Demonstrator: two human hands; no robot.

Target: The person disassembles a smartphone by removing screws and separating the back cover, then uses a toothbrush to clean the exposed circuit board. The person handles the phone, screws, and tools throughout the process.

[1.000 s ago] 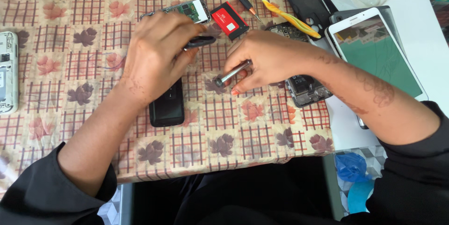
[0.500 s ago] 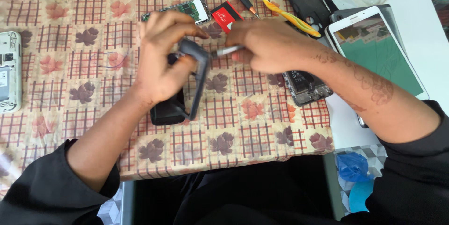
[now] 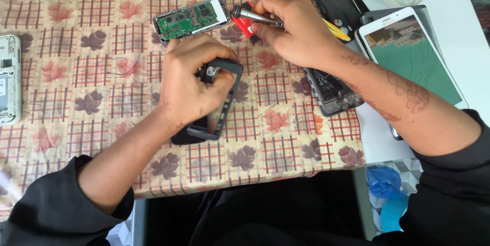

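Note:
My left hand (image 3: 191, 75) grips a black phone frame (image 3: 223, 100), holding it tilted above a black phone body (image 3: 184, 136) that lies on the patterned tablecloth (image 3: 92, 72). My right hand (image 3: 296, 29) is closed around a metal-handled screwdriver (image 3: 255, 17), held over a red card (image 3: 244, 18). Just beyond my left hand lies an opened phone with a green circuit board (image 3: 191, 18).
A white tablet with a green screen (image 3: 413, 57) lies at the right on a white surface. A dismantled dark phone (image 3: 332, 90) sits under my right forearm. A white phone (image 3: 9, 80) lies at the far left. Tools, including a yellow-handled one (image 3: 339, 29), crowd the top edge.
My left hand lifted the black frame off the phone body and tilted it up. My right hand carried the screwdriver up and away toward the red card.

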